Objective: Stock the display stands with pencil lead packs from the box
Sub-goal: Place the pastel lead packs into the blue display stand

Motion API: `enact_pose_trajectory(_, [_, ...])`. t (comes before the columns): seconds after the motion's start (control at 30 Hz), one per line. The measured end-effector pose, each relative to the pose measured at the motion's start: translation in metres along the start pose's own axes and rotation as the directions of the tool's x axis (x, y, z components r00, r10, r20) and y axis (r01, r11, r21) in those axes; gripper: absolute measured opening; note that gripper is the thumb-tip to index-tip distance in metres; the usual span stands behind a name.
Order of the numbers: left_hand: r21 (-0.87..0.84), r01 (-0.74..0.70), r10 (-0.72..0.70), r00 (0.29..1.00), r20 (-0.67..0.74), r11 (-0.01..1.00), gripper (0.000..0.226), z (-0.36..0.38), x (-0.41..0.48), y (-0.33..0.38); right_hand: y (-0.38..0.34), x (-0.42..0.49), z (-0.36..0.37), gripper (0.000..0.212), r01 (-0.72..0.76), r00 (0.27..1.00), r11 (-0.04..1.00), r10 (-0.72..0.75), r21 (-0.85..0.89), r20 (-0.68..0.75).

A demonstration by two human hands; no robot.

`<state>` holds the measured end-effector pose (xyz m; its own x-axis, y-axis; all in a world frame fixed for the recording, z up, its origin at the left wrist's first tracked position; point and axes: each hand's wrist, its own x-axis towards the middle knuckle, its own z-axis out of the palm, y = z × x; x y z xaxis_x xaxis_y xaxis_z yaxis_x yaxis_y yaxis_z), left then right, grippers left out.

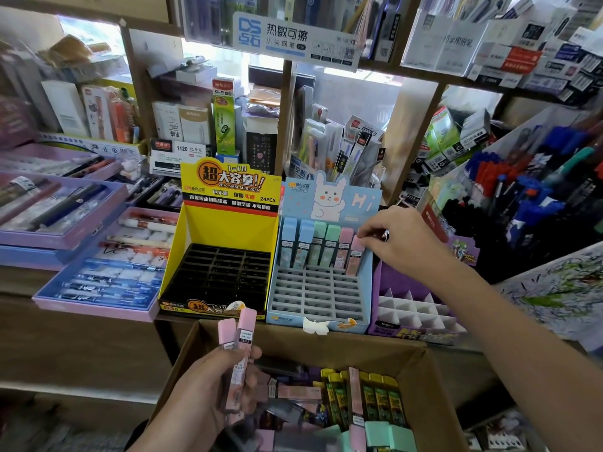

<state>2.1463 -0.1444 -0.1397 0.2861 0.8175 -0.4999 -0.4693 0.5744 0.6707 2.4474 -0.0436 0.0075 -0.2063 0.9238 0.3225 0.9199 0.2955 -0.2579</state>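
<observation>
Two pink packs (242,340) are held upright in the left hand (208,393), its fingers curled round their lower halves, just above the near-left corner of the box (421,383). The right hand (404,239) is stretched to the blue stand (326,321), well apart from the left one. There the top of the end pack (355,256), pink, at the right of the back row, is pinched by its fingertips. Five row packs (313,246) are stood beside it. The yellow stand (228,230) is set just beside the blue one. Loose packs (381,402) are seen in the box, whose near part is cut off by the frame. The lower ends of the held packs are hidden by fingers, and the small print cannot be read.
</observation>
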Motion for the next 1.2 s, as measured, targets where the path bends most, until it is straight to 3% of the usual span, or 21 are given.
enact_pose_trajectory(0.1, [0.047,-0.035,0.034,0.999,0.022,0.998,0.043,0.003,-0.008,0.003,-0.005,-0.002,-0.001,0.008,0.036,0.999,0.998,-0.037,-0.06,-0.027])
enact_pose_trajectory(0.17, [0.077,-0.059,0.054,0.997,0.062,0.995,0.04,0.006,-0.014,0.005,-0.014,-0.007,0.0,0.005,0.084,0.989,0.995,-0.089,-0.048,-0.121])
enact_pose_trajectory(0.27, [0.1,-0.093,0.083,0.992,0.094,0.991,0.034,0.008,-0.02,0.005,-0.034,-0.018,0.003,0.007,0.124,0.974,0.981,-0.091,0.151,-0.209])
enact_pose_trajectory(0.4, [0.115,-0.126,0.115,0.989,0.098,0.985,0.031,0.013,-0.025,0.006,-0.06,-0.034,0.019,0.017,0.038,0.999,0.886,-0.021,0.462,-0.042])
enact_pose_trajectory(0.57, [0.136,-0.152,0.139,0.985,0.104,0.979,0.031,0.018,-0.03,0.007,-0.081,-0.048,0.049,0.017,-0.106,0.982,0.773,-0.017,0.626,0.187])
enact_pose_trajectory(0.73, [0.167,-0.161,0.141,0.982,0.127,0.973,0.031,0.019,-0.031,0.007,-0.092,-0.055,0.066,0.016,-0.197,0.953,0.666,-0.043,0.719,0.3])
enact_pose_trajectory(1.0, [0.061,-0.117,0.111,0.989,0.098,0.991,0.042,0.012,-0.024,0.006,-0.079,-0.05,0.048,0.013,-0.244,0.956,0.583,0.008,0.775,0.295])
enact_pose_trajectory(1.13, [0.034,-0.127,0.126,0.991,0.053,0.991,0.043,0.011,-0.02,0.006,-0.062,-0.039,0.02,0.013,-0.181,0.98,0.635,0.051,0.751,0.193])
enact_pose_trajectory(1.2, [0.04,-0.127,0.126,0.992,0.028,0.991,0.035,0.013,-0.02,0.007,-0.053,-0.033,0.008,0.011,-0.135,0.99,0.708,0.071,0.693,0.12])
